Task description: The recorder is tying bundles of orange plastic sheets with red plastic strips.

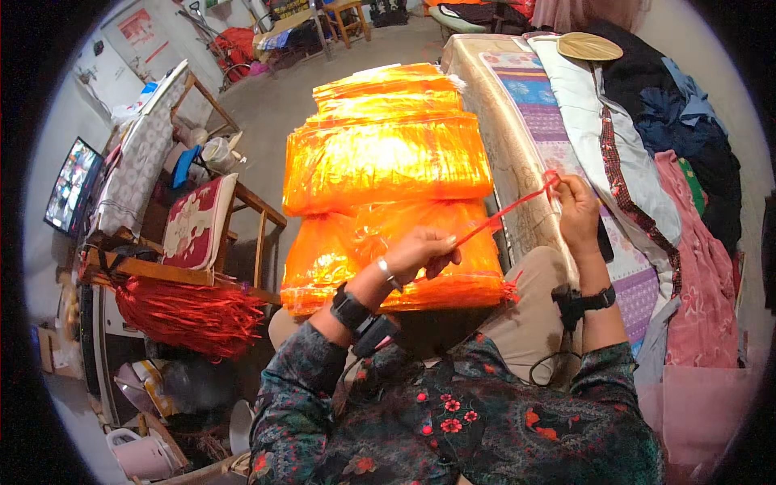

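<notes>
A thin red cord (pixel 508 210) stretches taut between my two hands. My left hand (pixel 420 250) pinches its lower end just above my lap, over the nearest orange bundle. My right hand (pixel 575 206) holds the upper end, where the cord forms a small loop near the bed's edge. Both wrists wear black straps. In front of me a tall stack of shiny orange plastic-wrapped bundles (pixel 388 162) rises from the floor, the closest one (pixel 396 267) showing red fringe at its right end.
A bed (pixel 525 121) with patterned covers, heaped clothes (pixel 687 162) and a flat fan (pixel 590 47) runs along the right. Left stands a wooden chair (pixel 202 222) with a red cushion, red tassels (pixel 190 311) hanging from a rail, and a lit screen (pixel 73 184). A pink kettle (pixel 141 453) sits low left.
</notes>
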Demonstrator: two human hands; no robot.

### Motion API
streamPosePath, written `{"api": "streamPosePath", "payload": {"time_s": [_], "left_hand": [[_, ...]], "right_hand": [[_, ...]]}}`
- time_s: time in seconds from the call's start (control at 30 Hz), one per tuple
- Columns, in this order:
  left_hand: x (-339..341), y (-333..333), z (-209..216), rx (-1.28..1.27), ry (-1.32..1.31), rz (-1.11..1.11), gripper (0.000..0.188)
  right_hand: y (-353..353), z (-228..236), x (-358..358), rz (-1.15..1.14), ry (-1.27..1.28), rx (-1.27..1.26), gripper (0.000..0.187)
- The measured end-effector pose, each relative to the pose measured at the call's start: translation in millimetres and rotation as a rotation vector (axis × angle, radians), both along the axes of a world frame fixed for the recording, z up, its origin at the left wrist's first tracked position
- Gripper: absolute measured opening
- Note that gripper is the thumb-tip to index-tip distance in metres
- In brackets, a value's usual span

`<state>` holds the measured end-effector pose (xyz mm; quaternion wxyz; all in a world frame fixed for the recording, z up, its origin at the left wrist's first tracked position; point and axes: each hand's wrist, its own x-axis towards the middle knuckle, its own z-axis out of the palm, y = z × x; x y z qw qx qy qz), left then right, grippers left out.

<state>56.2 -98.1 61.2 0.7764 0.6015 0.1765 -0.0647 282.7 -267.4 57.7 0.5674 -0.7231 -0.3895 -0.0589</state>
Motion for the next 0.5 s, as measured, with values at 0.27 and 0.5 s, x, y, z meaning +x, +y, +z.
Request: {"api": "streamPosePath", "payload": {"time_s": [0.27,0.5], "left_hand": [[-34.0,-3.3,-6.6,-0.328,0.043,0.275,0.027],[-64.0,-13.3,-35.8,0.433,0.022,-0.08,0.033]], "right_hand": [[-46.9,-34.1,14.0,-0.104,0.785,-0.101,0.016],[60.4,-22.5,-121.8,0.877,1.134,-0.241,0.018]]}}
